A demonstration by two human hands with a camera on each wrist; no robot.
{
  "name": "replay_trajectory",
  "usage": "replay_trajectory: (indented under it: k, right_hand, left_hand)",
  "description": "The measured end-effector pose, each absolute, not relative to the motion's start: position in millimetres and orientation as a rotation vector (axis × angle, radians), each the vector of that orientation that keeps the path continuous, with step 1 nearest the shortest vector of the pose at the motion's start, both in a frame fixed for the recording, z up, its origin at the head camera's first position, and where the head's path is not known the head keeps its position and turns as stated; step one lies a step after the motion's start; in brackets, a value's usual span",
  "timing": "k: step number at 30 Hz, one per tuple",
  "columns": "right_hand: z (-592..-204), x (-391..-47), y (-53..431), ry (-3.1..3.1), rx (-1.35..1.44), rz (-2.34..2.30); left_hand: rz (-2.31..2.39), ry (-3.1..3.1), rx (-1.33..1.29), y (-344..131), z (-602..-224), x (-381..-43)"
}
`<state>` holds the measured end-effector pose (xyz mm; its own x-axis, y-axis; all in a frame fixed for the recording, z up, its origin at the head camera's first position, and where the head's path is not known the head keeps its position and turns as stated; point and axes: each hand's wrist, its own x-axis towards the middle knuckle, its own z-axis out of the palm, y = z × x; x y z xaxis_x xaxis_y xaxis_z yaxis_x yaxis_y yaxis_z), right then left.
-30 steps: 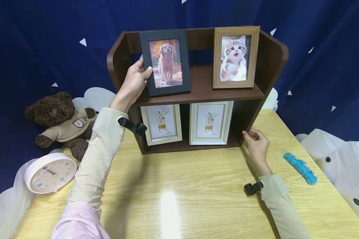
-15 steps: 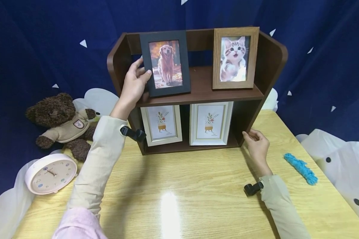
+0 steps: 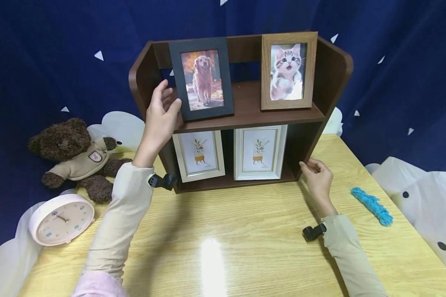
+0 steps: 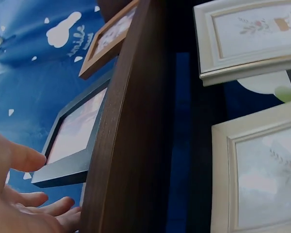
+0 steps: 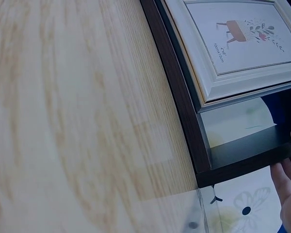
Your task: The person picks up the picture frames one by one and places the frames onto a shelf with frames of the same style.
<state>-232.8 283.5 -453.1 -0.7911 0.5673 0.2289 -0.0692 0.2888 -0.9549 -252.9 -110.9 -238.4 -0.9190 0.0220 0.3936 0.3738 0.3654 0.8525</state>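
A dark brown two-tier shelf (image 3: 241,120) stands on the table. On its upper tier, at the left, a black photo frame (image 3: 228,88) with a dog picture leans slightly tilted. Beside its left edge is my left hand (image 3: 160,117), fingers spread and holding nothing; in the left wrist view the thumb (image 4: 26,158) lies close to the frame's corner, and whether it touches is hard to tell. My right hand (image 3: 318,181) pinches the lower part of the shelf's right side panel, thumb inside and fingers (image 5: 281,182) outside in the right wrist view.
A wooden frame (image 3: 266,74) with a kitten picture stands upper right. Below are a cream frame (image 3: 220,156) and a white frame (image 3: 238,156). A teddy bear (image 3: 83,159) and pink clock (image 3: 44,208) sit left; a blue yarn bundle (image 3: 371,205) lies right.
My left hand has let go of the black photo frame and moved slightly down and left, its fingers opening. My right hand stays at the side panel. The head view has shifted a little.
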Motion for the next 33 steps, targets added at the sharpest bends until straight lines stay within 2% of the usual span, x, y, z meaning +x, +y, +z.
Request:
replay_trajectory:
  k: [7,16,33]
  right_hand:
    - [-452,-234,281,-2.020,-0.452,1.552]
    - [-453,-233,280,-2.020,-0.443,1.567]
    - [-448,-228,285,-2.077,-0.433,1.580]
  left_hand:
    - [-1.433,-2.196,-0.502,-113,-254,-229]
    - [-1.410,-2.115,-0.602,-118,-298,-199]
    - [-1.483,-2.579,-0.329,-161,-383,-180]
